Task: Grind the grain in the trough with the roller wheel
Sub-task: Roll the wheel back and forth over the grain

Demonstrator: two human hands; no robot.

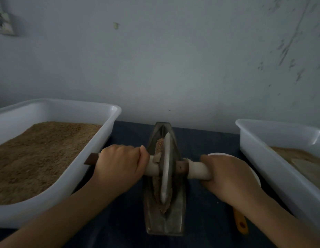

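Note:
A narrow boat-shaped metal trough lies lengthwise on the dark table, with brown ground grain along its groove. A thin metal roller wheel stands upright in the groove, on a wooden axle wrapped in pale cloth. My left hand grips the axle's left side, its dark wooden end sticking out past my fist. My right hand grips the right side of the axle, fingers curled under it.
A large white tub of brown grain stands at the left, and a second white tub with some grain at the right. A white bowl sits behind my right hand, an orange-handled tool beside my wrist. A wall rises close behind.

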